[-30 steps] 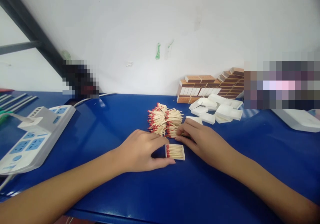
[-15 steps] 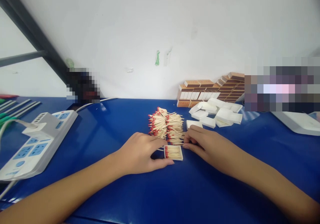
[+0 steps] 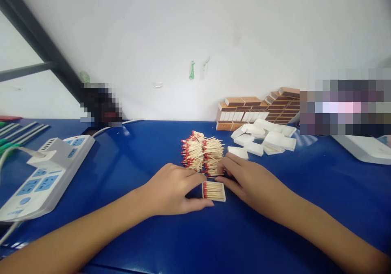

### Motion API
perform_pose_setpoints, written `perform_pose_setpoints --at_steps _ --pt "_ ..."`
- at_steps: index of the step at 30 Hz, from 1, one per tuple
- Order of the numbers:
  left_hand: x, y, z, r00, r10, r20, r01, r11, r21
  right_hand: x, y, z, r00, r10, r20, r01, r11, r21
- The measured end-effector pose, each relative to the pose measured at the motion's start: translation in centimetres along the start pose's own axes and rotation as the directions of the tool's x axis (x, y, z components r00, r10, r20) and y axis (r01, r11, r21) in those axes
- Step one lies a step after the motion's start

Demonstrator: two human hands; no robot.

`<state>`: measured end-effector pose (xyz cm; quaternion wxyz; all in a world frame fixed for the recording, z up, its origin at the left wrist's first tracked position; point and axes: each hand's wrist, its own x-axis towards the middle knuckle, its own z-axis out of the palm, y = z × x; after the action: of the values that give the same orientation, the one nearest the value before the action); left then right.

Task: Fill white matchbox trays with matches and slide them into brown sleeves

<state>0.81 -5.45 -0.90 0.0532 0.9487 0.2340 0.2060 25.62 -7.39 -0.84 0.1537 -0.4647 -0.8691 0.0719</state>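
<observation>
A small white matchbox tray point(image 3: 214, 191) filled with red-tipped matches lies on the blue table point(image 3: 146, 152). My left hand point(image 3: 174, 188) rests beside it, thumb and fingers closed against the tray's left end. My right hand point(image 3: 244, 178) lies at the near right edge of the loose pile of matches point(image 3: 201, 156), its fingers pinched together on several matches just above the tray.
Several empty white trays point(image 3: 262, 137) lie behind my right hand, with stacked brown matchbox sleeves point(image 3: 256, 109) against the wall. A white and blue power strip point(image 3: 42, 172) with a plug sits far left. A white flat object point(image 3: 363, 147) lies far right.
My right hand went from the pile to the tray's right end, then back up to the pile's near edge. The left hand and tray barely shifted.
</observation>
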Motion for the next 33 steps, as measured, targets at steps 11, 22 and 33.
perform_pose_setpoints --at_steps 11,22,33 --pt "0.15 0.17 -0.01 0.999 -0.037 0.019 0.037 0.999 -0.018 0.19 0.39 0.52 0.999 -0.017 -0.049 0.016 1.000 -0.025" --pt "0.02 0.07 0.11 0.999 -0.032 0.023 0.032 0.999 0.001 0.33 0.08 0.34 1.000 0.002 -0.010 -0.001 0.999 0.037" --pt "-0.06 0.08 0.17 1.000 -0.014 0.012 0.014 1.000 0.018 0.21 0.08 0.21 1.000 0.027 0.008 -0.027 0.998 0.053"
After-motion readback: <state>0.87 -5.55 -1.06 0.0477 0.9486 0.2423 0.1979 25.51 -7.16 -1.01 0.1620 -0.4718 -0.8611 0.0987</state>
